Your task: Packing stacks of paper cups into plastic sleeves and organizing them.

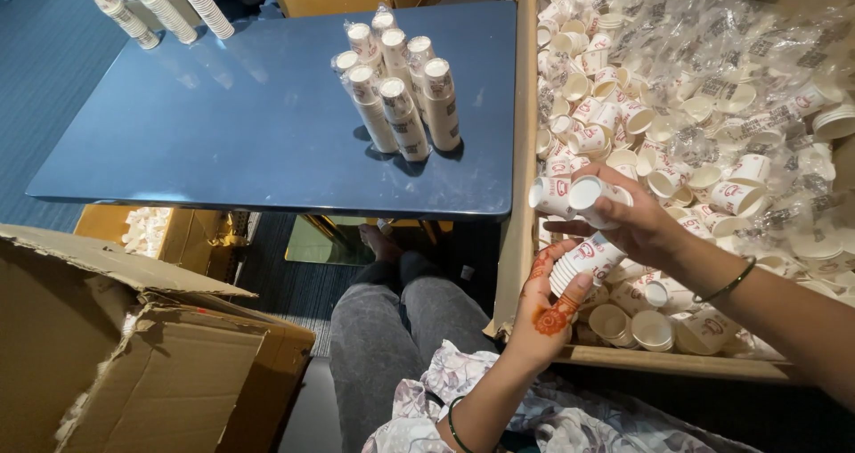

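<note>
My left hand (pixel 545 306), with dark red patterns on its palm, grips a short stack of small white paper cups (pixel 583 261) from below, at the near left corner of a big cardboard box (pixel 521 212). My right hand (pixel 643 228) is just above it and holds two more white cups (pixel 570 195) side by side, mouths facing left. The box is full of loose white cups with red print (pixel 695 141) and crumpled clear plastic wrappers (pixel 757 34). A bangle circles each wrist.
A blue table (pixel 223 123) stands ahead with several wrapped cup stacks (pixel 401 97) upright on it and more stacks (pixel 160 8) at its far left corner. A torn open cardboard box (pixel 134 355) sits at the near left. My knees in grey trousers (pixel 392 328) are below.
</note>
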